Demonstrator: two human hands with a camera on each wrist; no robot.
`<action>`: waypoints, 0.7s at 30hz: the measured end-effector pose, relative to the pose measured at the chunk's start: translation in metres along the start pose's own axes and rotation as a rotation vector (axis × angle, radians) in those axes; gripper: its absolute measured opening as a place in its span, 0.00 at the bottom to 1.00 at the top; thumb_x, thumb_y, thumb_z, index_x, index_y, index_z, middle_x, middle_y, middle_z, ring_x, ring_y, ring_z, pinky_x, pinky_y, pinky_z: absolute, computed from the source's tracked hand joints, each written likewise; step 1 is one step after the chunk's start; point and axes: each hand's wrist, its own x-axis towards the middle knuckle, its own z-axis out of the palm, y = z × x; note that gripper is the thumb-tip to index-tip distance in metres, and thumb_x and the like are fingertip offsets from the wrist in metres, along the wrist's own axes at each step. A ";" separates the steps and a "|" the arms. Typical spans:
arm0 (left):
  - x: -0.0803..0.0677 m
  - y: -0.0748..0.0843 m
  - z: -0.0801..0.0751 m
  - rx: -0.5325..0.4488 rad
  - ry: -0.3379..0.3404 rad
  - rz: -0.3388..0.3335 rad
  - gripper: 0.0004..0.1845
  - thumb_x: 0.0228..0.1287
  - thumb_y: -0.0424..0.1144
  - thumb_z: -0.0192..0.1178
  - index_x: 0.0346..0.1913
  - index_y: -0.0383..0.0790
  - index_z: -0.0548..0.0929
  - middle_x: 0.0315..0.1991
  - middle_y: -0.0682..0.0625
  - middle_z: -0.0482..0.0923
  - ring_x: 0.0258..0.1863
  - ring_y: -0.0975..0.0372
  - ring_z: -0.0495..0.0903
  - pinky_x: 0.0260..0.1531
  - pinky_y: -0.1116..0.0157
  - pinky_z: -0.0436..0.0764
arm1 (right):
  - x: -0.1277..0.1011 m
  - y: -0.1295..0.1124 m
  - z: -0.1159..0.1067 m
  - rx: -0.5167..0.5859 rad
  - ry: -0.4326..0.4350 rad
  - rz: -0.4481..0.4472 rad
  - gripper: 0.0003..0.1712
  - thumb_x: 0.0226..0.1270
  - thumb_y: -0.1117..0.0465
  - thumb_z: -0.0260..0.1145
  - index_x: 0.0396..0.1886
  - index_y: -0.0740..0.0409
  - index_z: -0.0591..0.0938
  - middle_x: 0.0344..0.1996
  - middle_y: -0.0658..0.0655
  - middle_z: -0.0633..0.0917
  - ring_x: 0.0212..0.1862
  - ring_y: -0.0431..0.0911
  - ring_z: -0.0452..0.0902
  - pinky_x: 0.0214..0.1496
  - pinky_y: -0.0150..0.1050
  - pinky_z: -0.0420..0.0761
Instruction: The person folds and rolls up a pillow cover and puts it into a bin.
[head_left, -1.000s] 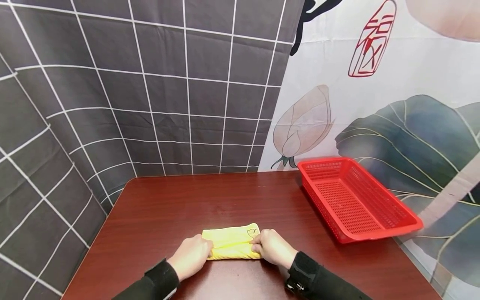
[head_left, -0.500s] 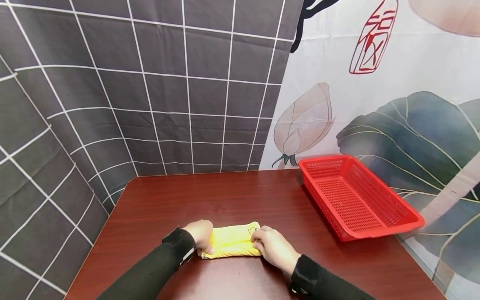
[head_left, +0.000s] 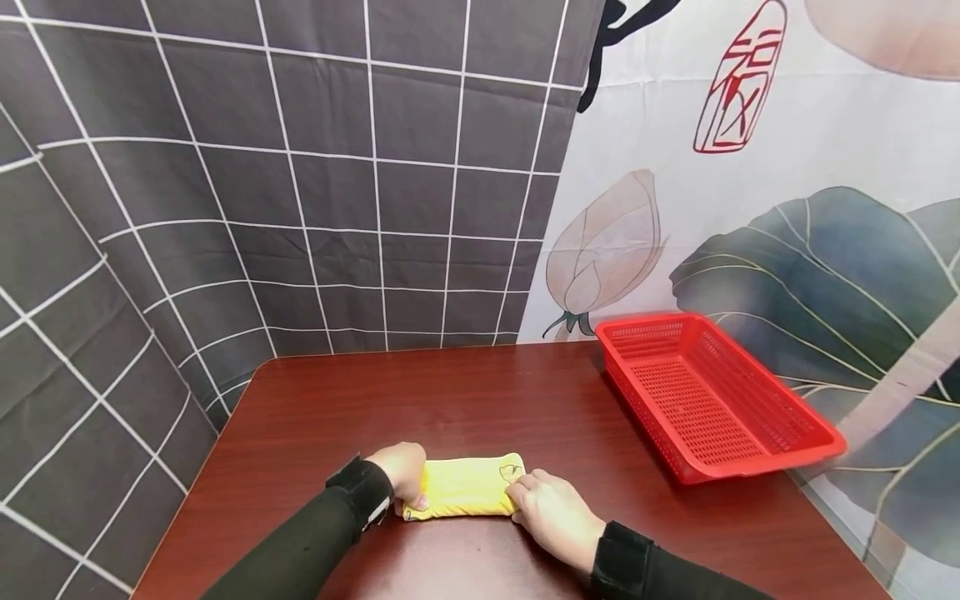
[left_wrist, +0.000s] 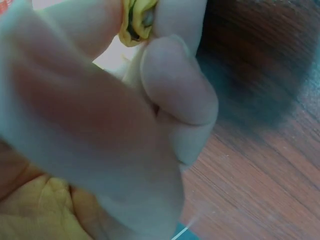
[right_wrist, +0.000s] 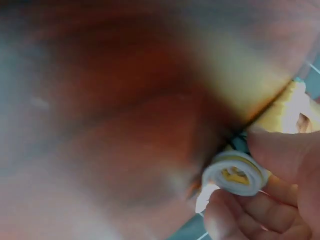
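A yellow cloth [head_left: 467, 486], rolled into a flat band with a dark line drawing near its right end, lies across the front of the table. My left hand [head_left: 401, 471] grips its left end, thumb at the near edge. In the left wrist view, a folded bit of the yellow cloth [left_wrist: 136, 22] shows between the fingers. At the other end, my right hand [head_left: 553, 510] pinches the near corner. The right wrist view shows the coiled, pale-edged end of the cloth [right_wrist: 235, 175] between thumb and curled fingers.
A red plastic basket [head_left: 705, 408] with perforated sides stands at the table's right edge. The reddish-brown table [head_left: 360, 392] ends at a grey gridded curtain [head_left: 322, 192] behind and a printed white hanging [head_left: 630, 125] at the back right.
My left hand has shifted round the cloth's left end, its forearm now farther forward. The ridge along the cloth's middle has gone as its surface flattened. The right hand has slid slightly nearer.
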 end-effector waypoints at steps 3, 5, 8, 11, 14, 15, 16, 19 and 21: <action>0.000 -0.001 0.002 -0.012 0.012 0.009 0.25 0.42 0.52 0.87 0.21 0.43 0.80 0.08 0.55 0.77 0.09 0.65 0.80 0.29 0.65 0.81 | 0.009 0.005 -0.008 0.127 -0.139 0.061 0.12 0.54 0.59 0.83 0.31 0.51 0.85 0.26 0.45 0.85 0.29 0.40 0.76 0.36 0.36 0.81; -0.009 0.006 -0.006 -0.033 0.009 0.001 0.24 0.44 0.50 0.87 0.21 0.42 0.80 0.07 0.54 0.77 0.08 0.64 0.80 0.27 0.65 0.81 | 0.016 0.010 -0.013 0.215 -0.210 0.086 0.11 0.55 0.62 0.82 0.29 0.50 0.85 0.22 0.44 0.82 0.26 0.39 0.71 0.32 0.36 0.77; -0.033 0.022 -0.027 -0.082 0.002 -0.025 0.23 0.46 0.46 0.87 0.20 0.39 0.80 0.07 0.52 0.78 0.08 0.63 0.80 0.21 0.64 0.82 | 0.026 0.018 -0.018 0.326 -0.288 0.103 0.12 0.53 0.66 0.80 0.26 0.50 0.83 0.19 0.43 0.74 0.23 0.37 0.64 0.30 0.33 0.71; -0.056 0.039 -0.049 -0.110 -0.012 -0.052 0.23 0.50 0.43 0.85 0.17 0.38 0.80 0.09 0.49 0.80 0.06 0.63 0.77 0.13 0.65 0.78 | 0.035 0.026 -0.020 0.390 -0.354 0.098 0.17 0.50 0.70 0.76 0.21 0.50 0.76 0.18 0.41 0.65 0.23 0.36 0.59 0.29 0.30 0.66; -0.062 0.041 -0.053 -0.119 -0.021 -0.051 0.23 0.53 0.45 0.84 0.16 0.39 0.80 0.10 0.49 0.82 0.05 0.65 0.71 0.10 0.67 0.74 | 0.040 0.034 -0.021 0.467 -0.428 0.110 0.20 0.53 0.70 0.77 0.19 0.50 0.73 0.18 0.40 0.62 0.24 0.35 0.56 0.30 0.29 0.63; -0.063 0.041 -0.052 -0.116 -0.021 -0.052 0.23 0.54 0.46 0.84 0.16 0.39 0.80 0.10 0.50 0.82 0.04 0.66 0.69 0.09 0.68 0.73 | 0.041 0.036 -0.021 0.493 -0.446 0.116 0.22 0.54 0.70 0.77 0.18 0.50 0.72 0.18 0.40 0.61 0.24 0.34 0.56 0.30 0.29 0.62; -0.063 0.039 -0.051 -0.117 -0.018 -0.054 0.24 0.54 0.47 0.84 0.16 0.40 0.80 0.10 0.50 0.81 0.04 0.66 0.68 0.08 0.68 0.72 | 0.041 0.038 -0.020 0.517 -0.462 0.122 0.23 0.56 0.69 0.78 0.18 0.50 0.71 0.18 0.40 0.61 0.24 0.34 0.56 0.30 0.28 0.61; -0.063 0.035 -0.047 -0.135 -0.005 -0.062 0.24 0.53 0.47 0.84 0.15 0.40 0.80 0.08 0.51 0.80 0.03 0.65 0.68 0.08 0.68 0.73 | 0.041 0.040 -0.018 0.554 -0.483 0.128 0.20 0.58 0.67 0.79 0.19 0.51 0.75 0.18 0.40 0.63 0.24 0.34 0.58 0.31 0.29 0.63; -0.064 0.032 -0.046 -0.147 0.014 -0.061 0.24 0.53 0.47 0.84 0.16 0.40 0.80 0.08 0.52 0.79 0.03 0.65 0.69 0.08 0.67 0.74 | 0.042 0.039 -0.017 0.565 -0.483 0.136 0.17 0.58 0.68 0.79 0.20 0.52 0.78 0.19 0.40 0.67 0.25 0.34 0.60 0.32 0.29 0.64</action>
